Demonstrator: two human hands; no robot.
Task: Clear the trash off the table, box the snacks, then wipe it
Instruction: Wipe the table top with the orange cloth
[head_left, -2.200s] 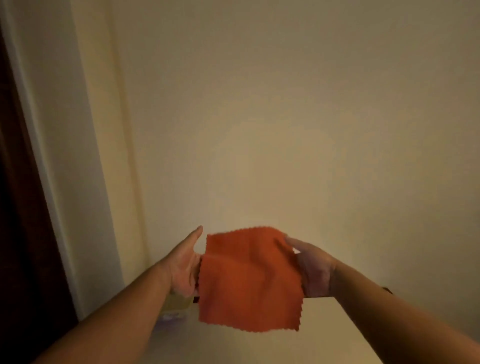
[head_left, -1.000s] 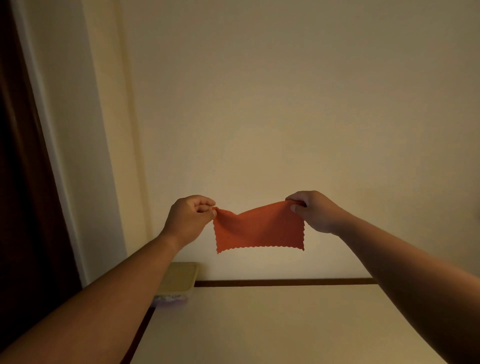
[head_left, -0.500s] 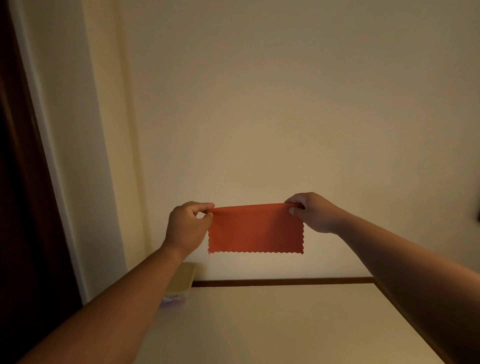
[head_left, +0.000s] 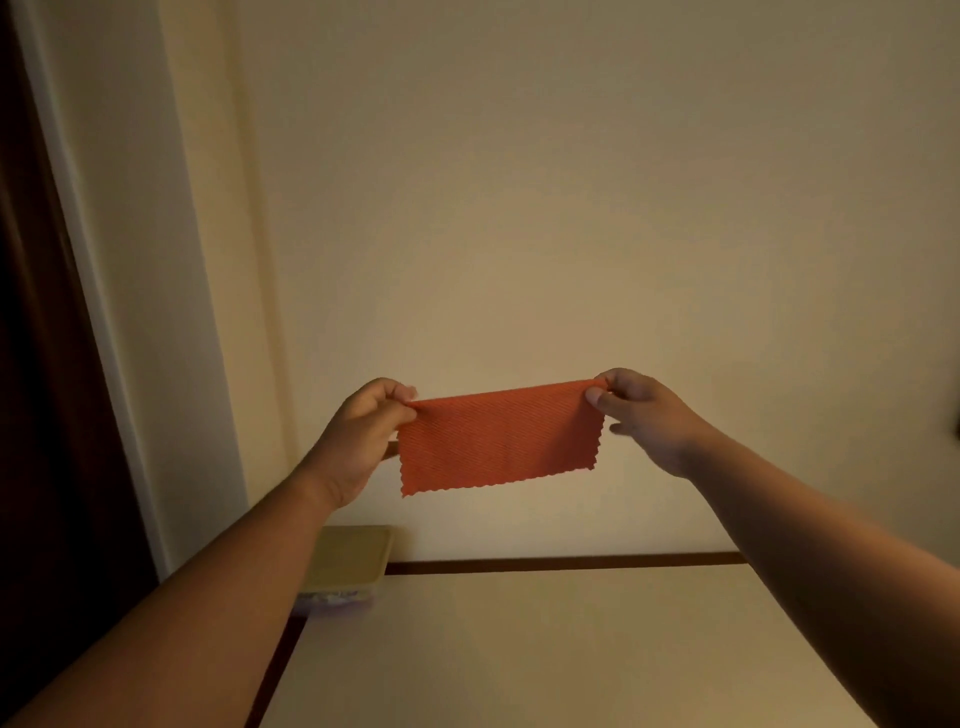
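Orange cloth is held in the air above the far part of the table and in front of the pale wall, touching neither. The left hand pinches the upper left corner between thumb and curled fingers. The right hand pinches the upper right corner likewise, with its lower fingers loosely spread beneath. Both grips are closed on the fabric, and the smooth top edge is drawn taut between them.

The long axis runs left to right, nearly level, with the right end slightly higher. The zigzag-cut bottom edge hangs downward.

A lidded container stands at the table's far left corner, partly hidden by the left forearm. A dark strip borders the table's far edge. Nothing lies between the cloth and the tabletop.
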